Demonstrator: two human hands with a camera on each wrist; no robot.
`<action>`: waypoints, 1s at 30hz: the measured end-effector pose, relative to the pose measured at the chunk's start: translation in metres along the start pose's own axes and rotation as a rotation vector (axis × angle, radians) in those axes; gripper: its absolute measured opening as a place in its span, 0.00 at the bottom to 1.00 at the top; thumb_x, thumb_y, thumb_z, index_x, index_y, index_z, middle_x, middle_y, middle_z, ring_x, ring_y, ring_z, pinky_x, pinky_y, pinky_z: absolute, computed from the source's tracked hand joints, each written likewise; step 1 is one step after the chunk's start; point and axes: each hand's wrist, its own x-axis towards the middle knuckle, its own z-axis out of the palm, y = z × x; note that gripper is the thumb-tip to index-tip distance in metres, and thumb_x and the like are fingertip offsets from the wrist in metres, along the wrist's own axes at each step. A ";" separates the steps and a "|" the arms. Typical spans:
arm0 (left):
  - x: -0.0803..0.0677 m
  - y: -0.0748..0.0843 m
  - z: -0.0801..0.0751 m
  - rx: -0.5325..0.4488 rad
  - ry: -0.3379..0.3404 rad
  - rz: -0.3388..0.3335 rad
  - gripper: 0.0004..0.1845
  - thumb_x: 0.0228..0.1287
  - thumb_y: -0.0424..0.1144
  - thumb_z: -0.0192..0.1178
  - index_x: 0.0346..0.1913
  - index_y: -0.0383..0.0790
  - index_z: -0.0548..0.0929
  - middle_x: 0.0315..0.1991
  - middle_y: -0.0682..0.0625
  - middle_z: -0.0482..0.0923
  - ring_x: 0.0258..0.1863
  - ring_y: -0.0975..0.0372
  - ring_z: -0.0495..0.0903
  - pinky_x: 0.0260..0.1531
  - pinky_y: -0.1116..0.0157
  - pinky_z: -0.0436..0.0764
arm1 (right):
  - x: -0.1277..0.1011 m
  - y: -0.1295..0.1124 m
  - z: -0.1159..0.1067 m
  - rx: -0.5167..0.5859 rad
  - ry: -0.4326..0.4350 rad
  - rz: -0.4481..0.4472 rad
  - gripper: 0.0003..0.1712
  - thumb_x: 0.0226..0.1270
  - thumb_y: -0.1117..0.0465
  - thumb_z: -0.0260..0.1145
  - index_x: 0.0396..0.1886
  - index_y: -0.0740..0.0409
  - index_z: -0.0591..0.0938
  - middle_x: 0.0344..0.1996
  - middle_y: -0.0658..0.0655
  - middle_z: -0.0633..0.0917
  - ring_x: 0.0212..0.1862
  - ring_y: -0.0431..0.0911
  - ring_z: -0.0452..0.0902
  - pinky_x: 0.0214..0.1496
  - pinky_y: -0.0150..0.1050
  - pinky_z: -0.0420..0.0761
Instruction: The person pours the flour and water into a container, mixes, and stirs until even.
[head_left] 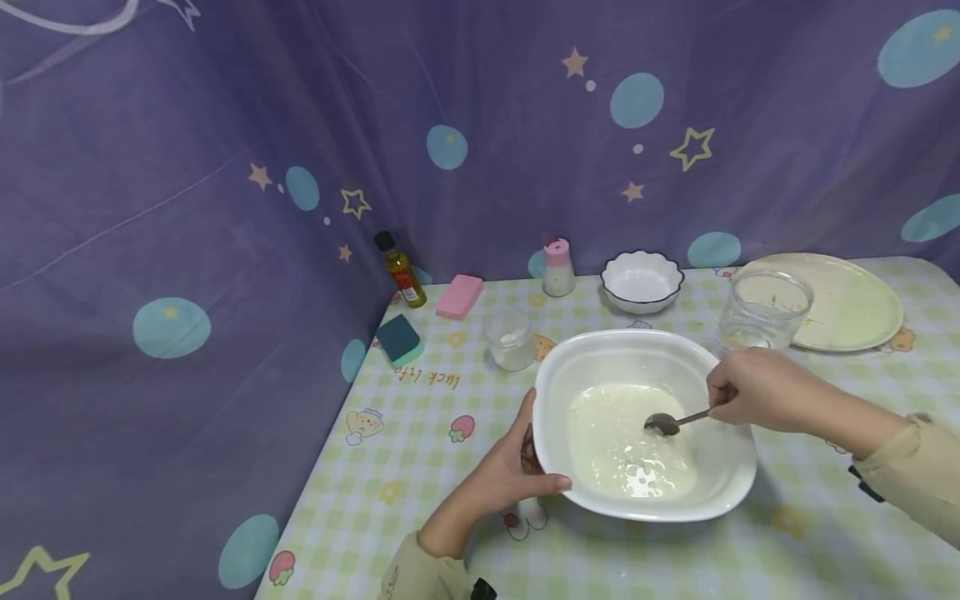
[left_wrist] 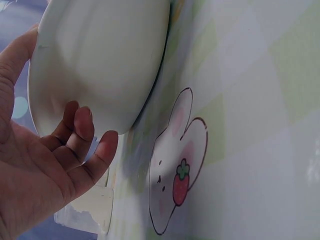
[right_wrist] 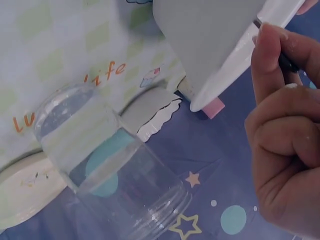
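Note:
A large white basin (head_left: 723, 467) stands on the checked tablecloth, with a pale, milky batter-like liquid (head_left: 607, 429) in its bottom. My left hand (head_left: 495, 479) holds the basin's left side, thumb at the rim and the other fingers under it. In the left wrist view those fingers (left_wrist: 82, 130) are bent beneath the basin's outer wall (left_wrist: 110, 60). With my right hand (head_left: 772, 392) over the basin's right rim, I pinch the handle of a metal spoon (head_left: 663, 424). Its bowl is at the liquid's surface. The right wrist view shows the thumb and curled fingers (right_wrist: 287, 135) around the handle.
Behind the basin are a small glass jar (head_left: 512, 340), a pink-topped shaker (head_left: 558, 268) and a scalloped bowl (head_left: 642, 283). A clear container (head_left: 763, 312) stands by a plate (head_left: 862, 304) at right. An oil bottle (head_left: 401, 271), pink block (head_left: 460, 297) and sponge (head_left: 400, 340) are far left.

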 end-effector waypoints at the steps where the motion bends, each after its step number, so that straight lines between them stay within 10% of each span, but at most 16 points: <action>1: 0.000 0.000 0.000 0.002 0.002 0.000 0.63 0.55 0.32 0.71 0.78 0.49 0.31 0.54 0.30 0.75 0.38 0.60 0.82 0.43 0.59 0.82 | -0.001 0.000 -0.001 -0.001 -0.010 0.001 0.15 0.51 0.62 0.75 0.15 0.43 0.78 0.13 0.40 0.72 0.21 0.36 0.63 0.26 0.33 0.64; 14: 0.004 -0.017 -0.001 -0.013 0.005 -0.003 0.64 0.55 0.32 0.72 0.78 0.57 0.31 0.54 0.32 0.76 0.39 0.58 0.83 0.43 0.57 0.83 | -0.007 -0.002 -0.004 0.117 -0.121 -0.041 0.15 0.49 0.63 0.74 0.14 0.43 0.78 0.12 0.38 0.73 0.19 0.33 0.65 0.22 0.30 0.68; 30: 0.006 -0.028 -0.002 -0.013 0.011 0.044 0.63 0.55 0.35 0.73 0.78 0.61 0.33 0.53 0.34 0.77 0.40 0.57 0.83 0.42 0.58 0.83 | 0.002 -0.001 0.003 0.067 -0.025 -0.044 0.13 0.52 0.63 0.75 0.17 0.44 0.80 0.14 0.38 0.74 0.20 0.34 0.64 0.23 0.31 0.66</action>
